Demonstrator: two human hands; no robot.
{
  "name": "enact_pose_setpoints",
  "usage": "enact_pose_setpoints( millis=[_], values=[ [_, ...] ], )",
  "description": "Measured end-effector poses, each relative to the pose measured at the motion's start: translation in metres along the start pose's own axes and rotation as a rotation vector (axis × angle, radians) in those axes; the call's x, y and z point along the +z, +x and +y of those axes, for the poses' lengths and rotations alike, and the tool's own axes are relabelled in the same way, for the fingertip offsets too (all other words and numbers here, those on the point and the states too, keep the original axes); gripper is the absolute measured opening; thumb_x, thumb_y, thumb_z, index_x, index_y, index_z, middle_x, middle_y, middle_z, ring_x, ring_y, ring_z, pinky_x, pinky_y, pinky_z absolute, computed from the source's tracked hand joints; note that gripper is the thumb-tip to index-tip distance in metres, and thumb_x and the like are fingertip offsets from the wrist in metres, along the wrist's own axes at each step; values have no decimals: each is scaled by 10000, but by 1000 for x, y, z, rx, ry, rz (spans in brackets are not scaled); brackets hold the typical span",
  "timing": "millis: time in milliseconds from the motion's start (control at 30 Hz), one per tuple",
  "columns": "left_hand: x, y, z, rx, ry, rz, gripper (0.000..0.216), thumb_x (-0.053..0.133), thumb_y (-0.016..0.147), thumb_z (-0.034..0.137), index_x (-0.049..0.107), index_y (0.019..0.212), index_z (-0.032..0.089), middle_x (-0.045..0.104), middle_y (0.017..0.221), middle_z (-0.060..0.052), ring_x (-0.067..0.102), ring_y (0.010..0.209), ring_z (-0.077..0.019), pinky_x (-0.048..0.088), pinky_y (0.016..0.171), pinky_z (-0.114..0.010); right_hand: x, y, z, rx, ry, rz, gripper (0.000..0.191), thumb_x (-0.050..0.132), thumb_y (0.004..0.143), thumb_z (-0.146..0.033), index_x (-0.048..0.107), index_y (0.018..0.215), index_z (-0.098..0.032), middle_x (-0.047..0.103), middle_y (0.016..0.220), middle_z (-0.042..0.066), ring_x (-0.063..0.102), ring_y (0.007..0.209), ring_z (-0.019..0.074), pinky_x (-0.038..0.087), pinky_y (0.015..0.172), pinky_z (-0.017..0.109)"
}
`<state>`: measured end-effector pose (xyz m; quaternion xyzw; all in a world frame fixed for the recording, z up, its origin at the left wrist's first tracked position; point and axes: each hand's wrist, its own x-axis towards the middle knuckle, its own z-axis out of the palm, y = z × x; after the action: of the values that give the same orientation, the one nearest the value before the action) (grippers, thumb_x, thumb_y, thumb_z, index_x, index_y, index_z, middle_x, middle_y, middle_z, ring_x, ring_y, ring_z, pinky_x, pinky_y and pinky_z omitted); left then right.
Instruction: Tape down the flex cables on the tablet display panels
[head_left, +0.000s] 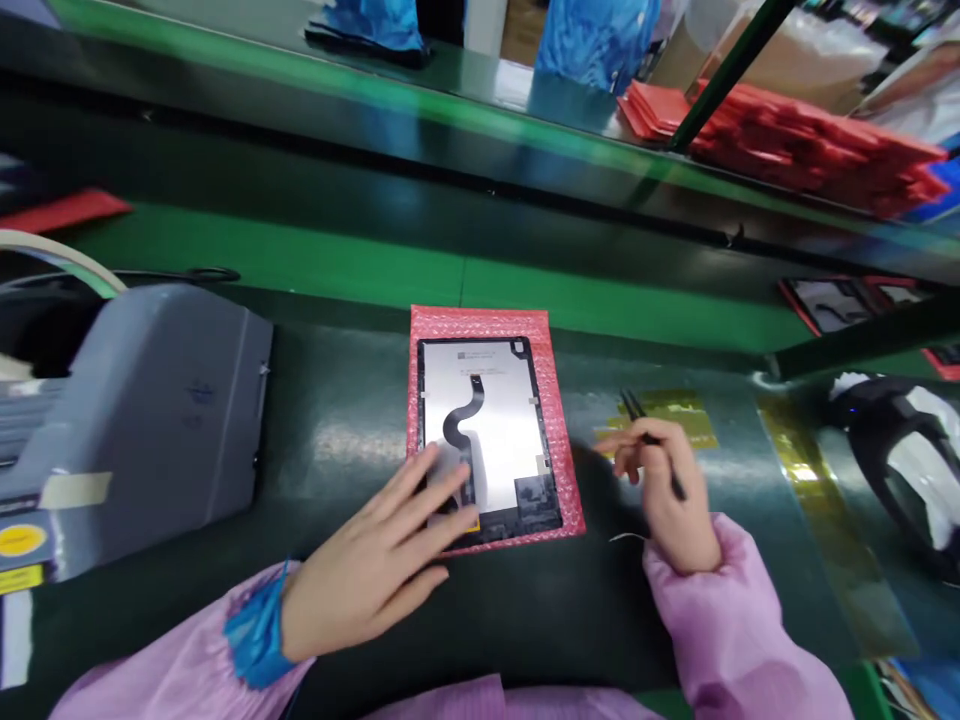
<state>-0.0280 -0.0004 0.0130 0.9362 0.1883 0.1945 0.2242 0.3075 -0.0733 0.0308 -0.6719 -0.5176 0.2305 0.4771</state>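
A tablet screen panel [495,430] lies back side up on a pink bubble-wrap sheet [559,400] in the middle of the dark bench, with a black flex cable curving across its silver back. My left hand [375,560] lies flat with fingers spread over the panel's lower left corner. To the right of the sheet, my right hand [664,490] is closed around black tweezers [646,428], their tips pointing away from me above a yellow taped patch [675,412].
A grey machine [142,420] stands at the left. Behind the bench runs a green conveyor belt [360,265], with stacked red sheets [795,140] on the far side. More panels on red trays [847,300] and a black-and-white device [900,460] sit at the right.
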Motion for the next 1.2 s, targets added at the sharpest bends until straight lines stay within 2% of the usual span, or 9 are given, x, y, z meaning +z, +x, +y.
enact_pose_setpoints(
  millis=[100, 233, 300, 433, 567, 833, 1033, 1100, 1200],
  values=[
    [7, 5, -4, 168, 202, -128, 570, 614, 992, 258, 485, 1544, 315, 377, 1690, -31, 222, 1602, -360, 197, 1301, -583, -21, 2, 18, 157, 214, 127, 420, 475, 1026, -610, 640, 1184, -257, 688, 913, 32, 618, 622, 146, 473, 515, 280],
    [14, 13, -7, 154, 281, -147, 515, 606, 1009, 453, 542, 1505, 329, 459, 1644, -26, 404, 1520, -338, 117, 1308, -538, -28, 1, 38, 318, 309, 191, 403, 651, 943, -594, 679, 1115, -230, 713, 914, 48, 715, 772, 185, 520, 539, 264],
    [15, 15, -7, 144, 272, -126, 481, 582, 1021, 482, 570, 1480, 341, 495, 1620, -6, 425, 1505, -312, 109, 1309, -500, -29, 0, 41, 315, 278, 210, 332, 712, 922, -539, 675, 1015, -221, 700, 816, 17, 676, 670, 145, 499, 521, 239],
    [15, 16, -6, 128, 243, -101, 460, 589, 1017, 487, 599, 1454, 343, 506, 1611, 6, 420, 1506, -289, 82, 1313, -463, -33, 1, 40, 279, 189, 210, 312, 766, 889, -494, 604, 900, -228, 618, 628, -55, 521, 464, 85, 417, 442, 207],
    [15, 17, -6, 126, 239, -102, 463, 580, 1020, 480, 593, 1462, 341, 511, 1606, 10, 404, 1515, -281, 49, 1317, -448, -38, 3, 39, 316, 122, 183, 364, 818, 823, -502, 597, 908, -225, 652, 640, -41, 542, 452, 90, 438, 440, 214],
    [14, 15, -6, 122, 230, -154, 489, 577, 1008, 348, 558, 1496, 320, 488, 1622, -10, 298, 1571, -290, -18, 1315, -460, -45, 1, 35, 364, 87, 106, 360, 816, 821, -501, 594, 829, -217, 666, 639, -29, 563, 431, 86, 451, 451, 217],
    [15, 15, -6, 122, 216, -146, 491, 583, 1014, 343, 549, 1503, 331, 476, 1633, 5, 314, 1570, -287, 43, 1325, -478, -44, 5, 36, 392, 94, 100, 383, 820, 809, -529, 614, 780, -207, 684, 651, -5, 515, 408, 76, 394, 391, 206],
    [13, 15, -5, 114, 204, -144, 486, 580, 1020, 338, 545, 1505, 331, 457, 1646, 8, 302, 1578, -293, 108, 1325, -500, -44, 4, 38, 388, 104, 116, 383, 820, 814, -523, 611, 762, -206, 694, 665, 4, 518, 422, 76, 368, 376, 196],
    [9, 11, -5, 105, 183, -124, 506, 531, 1030, 210, 520, 1526, 308, 398, 1681, -5, 239, 1606, -292, 254, 1301, -497, -44, 2, 39, 376, 138, 141, 378, 815, 826, -513, 599, 760, -211, 707, 695, 13, 565, 470, 92, 370, 379, 190]
  ],
)
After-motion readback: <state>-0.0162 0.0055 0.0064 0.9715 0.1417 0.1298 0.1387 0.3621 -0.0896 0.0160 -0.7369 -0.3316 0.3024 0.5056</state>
